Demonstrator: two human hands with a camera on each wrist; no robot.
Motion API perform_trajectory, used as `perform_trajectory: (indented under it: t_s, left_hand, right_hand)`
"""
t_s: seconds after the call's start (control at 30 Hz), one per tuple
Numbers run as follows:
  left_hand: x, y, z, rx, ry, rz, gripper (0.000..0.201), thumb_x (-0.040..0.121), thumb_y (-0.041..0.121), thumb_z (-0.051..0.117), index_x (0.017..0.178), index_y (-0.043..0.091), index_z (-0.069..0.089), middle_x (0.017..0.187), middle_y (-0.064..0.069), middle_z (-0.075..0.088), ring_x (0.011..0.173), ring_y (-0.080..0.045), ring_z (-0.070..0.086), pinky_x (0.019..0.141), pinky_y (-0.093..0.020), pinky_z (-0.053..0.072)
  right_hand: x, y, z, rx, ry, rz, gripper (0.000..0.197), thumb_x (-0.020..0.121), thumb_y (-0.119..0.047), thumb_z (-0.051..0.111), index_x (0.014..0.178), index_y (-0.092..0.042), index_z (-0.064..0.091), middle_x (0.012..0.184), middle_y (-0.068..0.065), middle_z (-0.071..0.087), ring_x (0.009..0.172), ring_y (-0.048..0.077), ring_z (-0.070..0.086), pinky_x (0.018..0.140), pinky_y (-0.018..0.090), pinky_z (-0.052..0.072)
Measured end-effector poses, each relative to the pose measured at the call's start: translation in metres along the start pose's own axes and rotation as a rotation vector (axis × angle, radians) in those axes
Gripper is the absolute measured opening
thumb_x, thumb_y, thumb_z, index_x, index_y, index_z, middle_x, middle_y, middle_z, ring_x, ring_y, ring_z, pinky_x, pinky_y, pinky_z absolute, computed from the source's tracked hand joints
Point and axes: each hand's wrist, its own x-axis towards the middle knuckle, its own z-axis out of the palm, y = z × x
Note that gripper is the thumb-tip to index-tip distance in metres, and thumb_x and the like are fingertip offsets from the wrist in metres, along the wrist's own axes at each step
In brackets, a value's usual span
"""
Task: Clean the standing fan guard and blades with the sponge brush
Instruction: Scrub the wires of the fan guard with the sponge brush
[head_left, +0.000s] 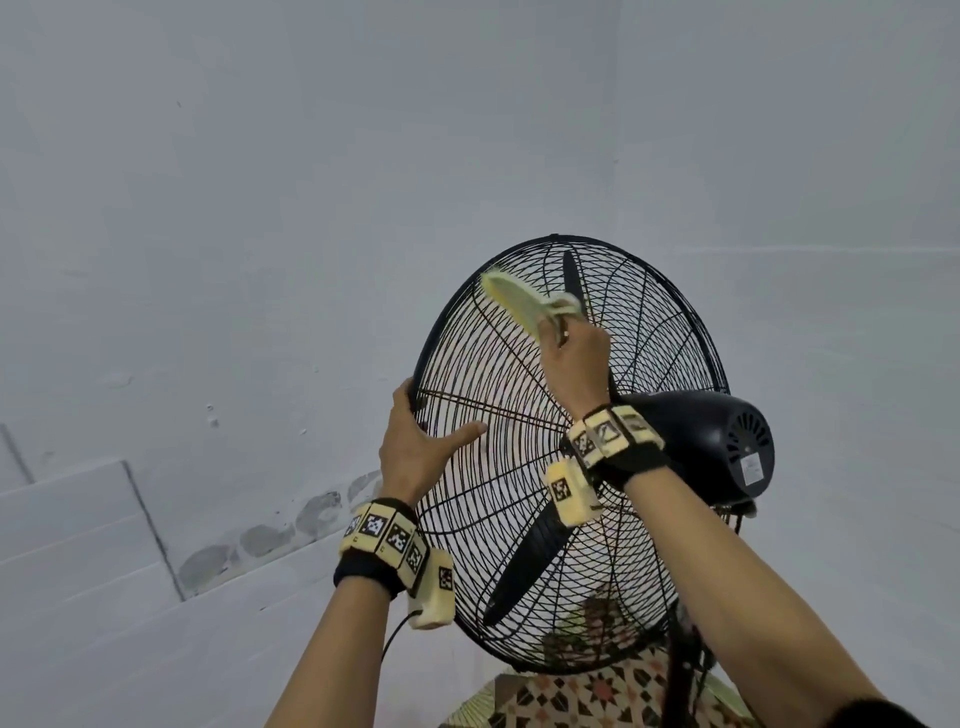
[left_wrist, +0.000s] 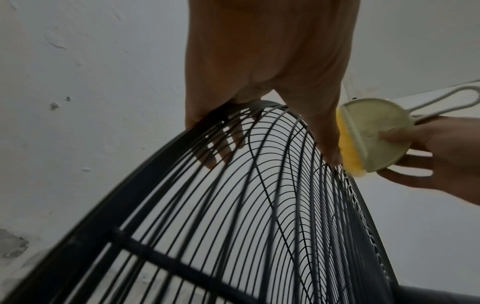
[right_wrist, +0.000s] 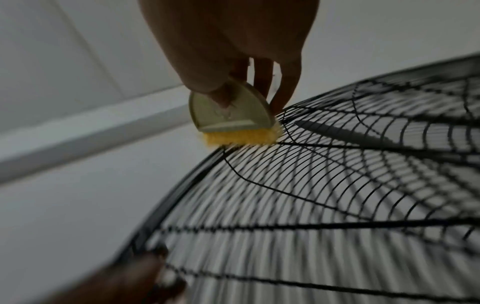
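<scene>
Black wire fan guard, round and domed, fills the lower middle of the room, tilted so its face turns toward the pale painted wall on the left. At that left edge the person's left hand grips the guard's rim, fingers wrapped round to the far side and thumb lying across the wires; in the left wrist view those fingers show through the grille.

Moving right and upward, the right hand pinches a pale green plastic sponge brush with a yellow scrubbing pad, thumb pressed on its flat back. The right wrist view shows the yellow pad touching the wires near the guard's upper rim. Behind the grille, the long black blades sit untouched, one pointing up, one running down toward the bottom. Farther right is the rounded black motor housing, and below it a patch of patterned floor tile.

My worry from here: the fan head looks free to tilt, so a hard scrub high up could swing it out of the left hand's hold. The pad could also snag on wire crossings and tear, or the two-finger pinch could let the brush slip. Fingers poking through the guard sit close to the blades.
</scene>
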Motion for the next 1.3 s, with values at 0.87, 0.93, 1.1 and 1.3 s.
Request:
perform_trajectory:
  t_s: [0.87,0.93,1.1,1.3]
  left_hand:
    - [-0.005,0.015,-0.002,0.004,0.015,-0.126,0.115,0.059,0.058,0.091,0.152,0.024,0.032,0.141,-0.002,0.053,0.131,-0.025,0.051,0.115,-0.052,0.043]
    - [-0.007,0.013,-0.005,0.004,0.006,-0.122,0.114,0.060,0.057,0.089,0.152,0.022,0.032,0.143,-0.005,0.052,0.133,-0.027,0.051,0.115,-0.053,0.042]
    - [-0.005,0.013,0.002,-0.009,-0.008,-0.118,0.114,0.062,0.060,0.091,0.153,0.030,0.030,0.142,0.000,0.051,0.132,-0.025,0.050,0.114,-0.050,0.042]
    - [-0.001,0.004,-0.003,-0.014,0.011,-0.107,0.111,0.062,0.055,0.093,0.151,0.026,0.033,0.139,0.001,0.053,0.130,-0.021,0.052,0.110,-0.044,0.044]
  right_hand:
    - [-0.077,0.015,-0.021,0.071,-0.418,-0.223,0.064,0.092,0.000,0.067,0.147,-0.028,0.051,0.131,0.009,0.068,0.086,0.014,0.069,0.081,0.016,0.054]
    - [-0.097,0.020,-0.021,0.104,-0.538,-0.244,0.064,0.094,-0.002,0.066,0.148,-0.032,0.049,0.122,0.005,0.071,0.071,0.002,0.063,0.069,0.013,0.055]
    - [-0.039,0.024,-0.028,0.206,-0.210,-0.032,0.058,0.100,-0.003,0.059,0.149,-0.030,0.045,0.115,0.000,0.071,0.065,0.003,0.061,0.055,0.008,0.048]
    - [-0.080,0.021,-0.025,0.117,-0.525,-0.217,0.061,0.093,0.002,0.065,0.146,-0.026,0.053,0.114,0.006,0.073,0.059,-0.004,0.054,0.059,0.002,0.045]
